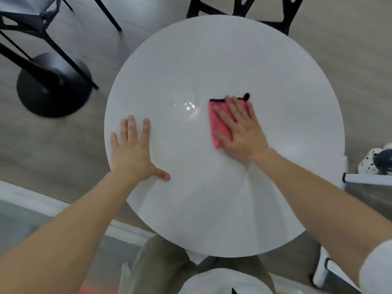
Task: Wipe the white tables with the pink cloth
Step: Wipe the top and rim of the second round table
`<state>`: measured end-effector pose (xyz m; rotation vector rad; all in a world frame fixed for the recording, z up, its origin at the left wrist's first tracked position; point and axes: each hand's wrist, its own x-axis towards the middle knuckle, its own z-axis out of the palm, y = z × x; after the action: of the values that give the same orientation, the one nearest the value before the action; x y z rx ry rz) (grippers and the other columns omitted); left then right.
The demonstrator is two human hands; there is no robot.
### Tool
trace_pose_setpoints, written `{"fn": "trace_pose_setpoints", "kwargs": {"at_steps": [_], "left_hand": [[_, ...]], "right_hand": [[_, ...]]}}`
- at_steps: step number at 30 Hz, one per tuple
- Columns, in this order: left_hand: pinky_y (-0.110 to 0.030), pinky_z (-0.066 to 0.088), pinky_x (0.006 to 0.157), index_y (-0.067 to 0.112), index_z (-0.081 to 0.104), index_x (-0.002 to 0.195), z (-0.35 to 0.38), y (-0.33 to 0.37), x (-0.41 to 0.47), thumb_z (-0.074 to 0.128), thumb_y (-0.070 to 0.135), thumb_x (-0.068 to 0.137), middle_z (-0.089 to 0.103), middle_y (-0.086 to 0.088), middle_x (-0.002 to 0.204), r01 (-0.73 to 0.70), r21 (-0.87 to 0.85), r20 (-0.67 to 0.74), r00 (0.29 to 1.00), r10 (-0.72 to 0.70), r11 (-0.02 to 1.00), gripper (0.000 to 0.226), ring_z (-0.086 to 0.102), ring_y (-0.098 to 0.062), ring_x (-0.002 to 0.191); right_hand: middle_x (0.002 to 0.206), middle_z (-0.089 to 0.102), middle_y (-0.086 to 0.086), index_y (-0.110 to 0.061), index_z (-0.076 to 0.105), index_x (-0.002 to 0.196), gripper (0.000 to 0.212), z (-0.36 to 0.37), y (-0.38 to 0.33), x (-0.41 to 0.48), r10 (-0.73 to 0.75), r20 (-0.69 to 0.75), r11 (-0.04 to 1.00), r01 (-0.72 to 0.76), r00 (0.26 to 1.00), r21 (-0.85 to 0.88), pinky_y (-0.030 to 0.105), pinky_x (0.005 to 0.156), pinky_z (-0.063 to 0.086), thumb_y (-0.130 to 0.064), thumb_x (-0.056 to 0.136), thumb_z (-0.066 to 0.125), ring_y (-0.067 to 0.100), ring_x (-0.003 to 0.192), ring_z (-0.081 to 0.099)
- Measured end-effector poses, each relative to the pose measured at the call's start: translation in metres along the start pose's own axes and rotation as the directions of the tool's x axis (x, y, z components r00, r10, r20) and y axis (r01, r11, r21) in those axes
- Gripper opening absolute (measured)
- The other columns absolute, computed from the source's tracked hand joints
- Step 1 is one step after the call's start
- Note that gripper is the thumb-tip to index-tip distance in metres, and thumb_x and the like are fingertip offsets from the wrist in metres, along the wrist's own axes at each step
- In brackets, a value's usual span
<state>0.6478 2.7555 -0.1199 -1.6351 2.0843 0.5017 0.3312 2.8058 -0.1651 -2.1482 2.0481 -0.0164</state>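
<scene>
Down on the round white table (212,60), the right hand (239,128) lies flat with its fingers straight and slightly spread, pressing the pink cloth (218,129) against the tabletop rather than curling round it. The cloth is folded into a small rectangle. Most of it sits under the palm and fingers, and a strip of pink shows past the thumb side of the hand. Its black trim (216,100) runs just beyond the fingertips, and a small black loop (246,95) sticks out at the corner by the outer fingers. Just beside the cloth, on the thumb side of the right hand, a patch of water droplets (189,105) glints on the surface. Further that way, well apart from the cloth, the left hand (133,153) rests palm down near the table's rim, fingers straight and spread, thumb held out wide, holding nothing. Both forearms are bare and reach in from the near edge. Beyond the right hand's fingertips, past the far rim, stands a black chair (239,7). Out past the left hand's outer side, a black round base (53,90) sits on the pale wood floor (339,71) under another black chair frame (21,24). Off the right arm's outer side, a white shoe (369,160) and a white tube (367,179) show at the picture's edge.
</scene>
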Motion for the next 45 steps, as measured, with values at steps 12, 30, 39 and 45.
{"fn": "trace_pose_setpoints", "kwargs": {"at_steps": [12, 30, 39, 45], "left_hand": [[-0.065, 0.012, 0.132, 0.017, -0.029, 0.165, -0.005, 0.006, 0.001, 0.079, 0.101, 0.035, -0.026, -0.024, 0.174, -0.017, 0.064, 0.016, 1.000, 0.016, 0.998, 0.189, -0.020, -0.044, 0.165], [-0.064, 0.005, 0.133, 0.020, -0.032, 0.164, -0.007, 0.009, -0.001, 0.087, 0.092, 0.037, -0.031, -0.021, 0.174, 0.032, 0.017, 0.016, 0.999, -0.032, 0.999, 0.189, -0.027, -0.039, 0.164], [-0.060, -0.006, 0.134, 0.024, -0.029, 0.167, 0.006, -0.003, -0.007, 0.082, 0.097, 0.030, -0.042, -0.010, 0.171, 0.122, -0.084, -0.016, 0.992, -0.123, 0.989, 0.191, -0.036, -0.029, 0.161], [-0.056, 0.024, 0.132, 0.013, -0.016, 0.170, 0.016, -0.002, -0.033, 0.081, 0.098, 0.034, -0.029, -0.009, 0.177, 0.303, -0.268, -0.007, 0.948, -0.317, 0.914, 0.187, -0.025, -0.027, 0.165]], "right_hand": [[0.182, 0.009, 0.013, -0.015, 0.019, 0.174, 0.082, 0.015, -0.138, -0.004, -0.164, 0.003, 0.983, 0.163, 0.986, 0.085, 0.058, 0.134, 0.008, -0.049, 0.106, 0.051, 0.028, 0.169, 0.002], [0.183, 0.007, 0.006, -0.022, 0.020, 0.174, 0.073, 0.009, -0.112, 0.035, -0.501, 0.055, 0.864, 0.496, 0.863, 0.088, 0.055, 0.135, 0.009, -0.050, 0.112, 0.047, 0.023, 0.169, 0.001], [0.182, 0.003, 0.014, -0.025, 0.011, 0.175, 0.085, -0.017, 0.028, 0.152, 0.375, -0.062, 0.926, -0.370, 0.925, 0.077, 0.058, 0.134, 0.001, -0.072, 0.104, 0.017, 0.031, 0.169, 0.002], [0.181, 0.011, 0.014, -0.019, 0.022, 0.174, 0.073, 0.020, -0.161, 0.071, -0.387, 0.007, 0.921, 0.386, 0.922, 0.055, 0.057, 0.135, 0.006, -0.051, 0.111, 0.042, 0.029, 0.169, 0.006]]}}
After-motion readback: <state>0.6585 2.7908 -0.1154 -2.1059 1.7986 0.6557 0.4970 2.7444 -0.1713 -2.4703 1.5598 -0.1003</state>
